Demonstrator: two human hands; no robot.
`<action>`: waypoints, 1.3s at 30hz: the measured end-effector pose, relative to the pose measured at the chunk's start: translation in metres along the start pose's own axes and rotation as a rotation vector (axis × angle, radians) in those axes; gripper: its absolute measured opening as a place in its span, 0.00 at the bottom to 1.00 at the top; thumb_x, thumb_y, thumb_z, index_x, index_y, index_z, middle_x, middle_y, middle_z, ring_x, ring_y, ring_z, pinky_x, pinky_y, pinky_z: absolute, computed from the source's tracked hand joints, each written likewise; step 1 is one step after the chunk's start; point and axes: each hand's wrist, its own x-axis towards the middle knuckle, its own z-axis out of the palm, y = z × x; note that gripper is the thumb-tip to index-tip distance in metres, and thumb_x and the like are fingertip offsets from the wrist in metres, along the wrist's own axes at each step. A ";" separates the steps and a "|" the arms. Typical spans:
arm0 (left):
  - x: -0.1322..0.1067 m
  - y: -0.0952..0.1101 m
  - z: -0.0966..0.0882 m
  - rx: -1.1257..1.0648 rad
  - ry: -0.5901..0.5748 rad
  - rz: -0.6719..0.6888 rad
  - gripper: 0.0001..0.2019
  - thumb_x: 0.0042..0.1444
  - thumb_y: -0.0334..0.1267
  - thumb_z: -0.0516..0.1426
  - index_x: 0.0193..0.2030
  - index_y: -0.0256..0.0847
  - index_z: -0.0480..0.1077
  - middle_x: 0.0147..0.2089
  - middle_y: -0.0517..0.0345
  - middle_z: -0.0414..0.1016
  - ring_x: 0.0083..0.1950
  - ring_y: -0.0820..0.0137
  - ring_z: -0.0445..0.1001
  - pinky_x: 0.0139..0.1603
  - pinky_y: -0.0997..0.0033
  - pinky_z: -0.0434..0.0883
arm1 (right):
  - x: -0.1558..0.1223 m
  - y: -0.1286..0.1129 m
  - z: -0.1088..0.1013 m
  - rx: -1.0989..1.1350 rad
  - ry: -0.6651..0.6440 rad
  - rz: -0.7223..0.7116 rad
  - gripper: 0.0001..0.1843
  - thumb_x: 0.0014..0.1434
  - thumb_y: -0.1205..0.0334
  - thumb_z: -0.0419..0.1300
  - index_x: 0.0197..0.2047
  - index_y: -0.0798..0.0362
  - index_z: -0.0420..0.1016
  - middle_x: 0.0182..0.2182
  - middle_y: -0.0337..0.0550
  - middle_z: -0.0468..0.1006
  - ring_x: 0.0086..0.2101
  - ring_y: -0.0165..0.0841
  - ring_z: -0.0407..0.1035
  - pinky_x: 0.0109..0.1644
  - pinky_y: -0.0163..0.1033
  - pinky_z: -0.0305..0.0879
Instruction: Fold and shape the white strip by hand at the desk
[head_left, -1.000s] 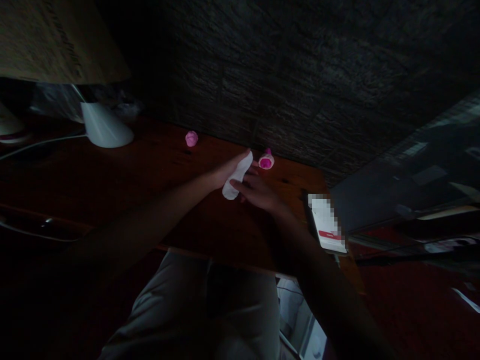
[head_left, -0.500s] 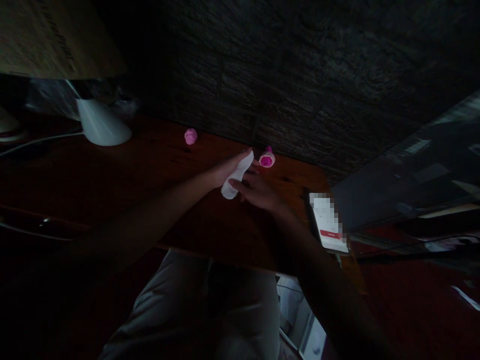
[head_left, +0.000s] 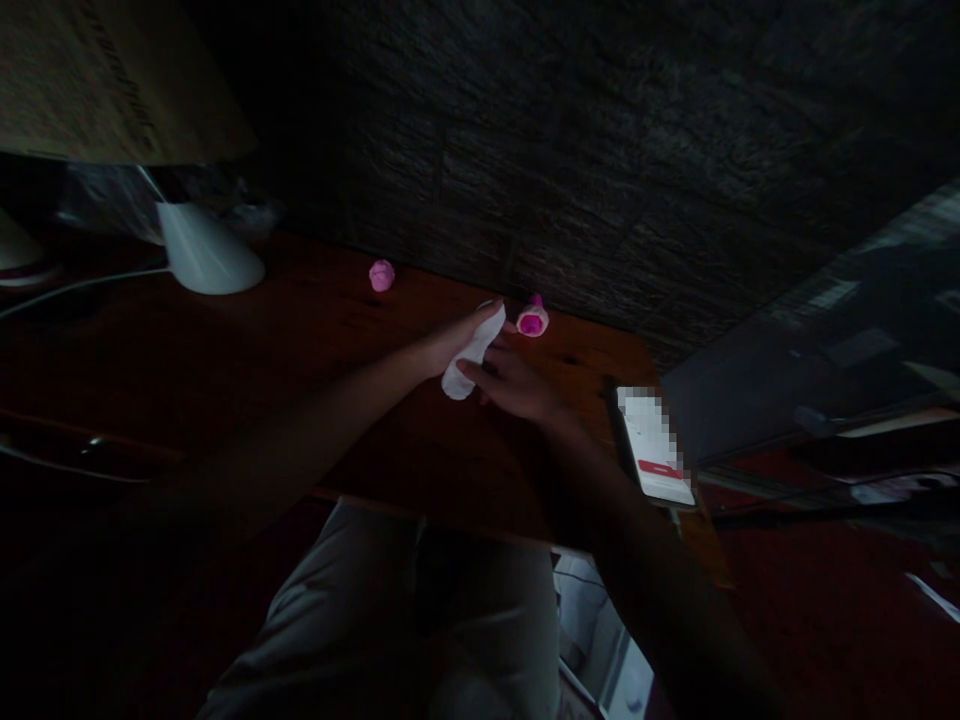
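A long, flat white piece (head_left: pixel 474 355) with rounded ends, like soft clay, is held at a slant above the wooden table between both hands. My left hand (head_left: pixel 450 343) lies along its left side, with the thumb over its upper end. From the right, my right hand (head_left: pixel 512 382) grips it, thumb pressed on the lower half and fingers partly hidden behind. Just beyond the fingertips sits a pink piece (head_left: pixel 532 320) with a pale rim and a deep pink middle. A round pink lump (head_left: pixel 382 275) rests farther left.
On the table's right edge lies a lit phone (head_left: pixel 654 450) with a cable. A white lamp base (head_left: pixel 210 250) stands at the left under a cardboard shade (head_left: pixel 112 80). A dark textured wall (head_left: pixel 540 150) rises behind the wooden table (head_left: pixel 360 330). The room is dim.
The view has shifted very slightly. Both hands keep the same hold on the white piece, which has hardly moved.
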 end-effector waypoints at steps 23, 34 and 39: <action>0.006 -0.007 -0.005 0.119 0.051 0.131 0.22 0.60 0.57 0.54 0.40 0.37 0.76 0.28 0.54 0.74 0.26 0.70 0.71 0.27 0.74 0.68 | 0.000 0.000 0.001 -0.030 -0.004 -0.010 0.16 0.67 0.54 0.54 0.37 0.58 0.74 0.31 0.43 0.75 0.22 0.25 0.67 0.29 0.34 0.67; 0.005 -0.007 -0.004 0.137 0.063 0.128 0.21 0.60 0.56 0.53 0.40 0.38 0.75 0.29 0.54 0.74 0.27 0.70 0.72 0.27 0.73 0.67 | -0.001 -0.002 0.001 -0.053 0.008 -0.003 0.15 0.67 0.56 0.54 0.37 0.60 0.73 0.28 0.42 0.74 0.22 0.25 0.67 0.28 0.34 0.64; 0.006 -0.007 -0.004 0.129 0.060 0.141 0.21 0.60 0.55 0.54 0.40 0.38 0.76 0.30 0.53 0.74 0.27 0.70 0.72 0.27 0.73 0.67 | 0.000 -0.002 0.001 -0.086 0.004 -0.003 0.16 0.67 0.55 0.54 0.35 0.59 0.73 0.25 0.41 0.73 0.22 0.27 0.67 0.29 0.34 0.65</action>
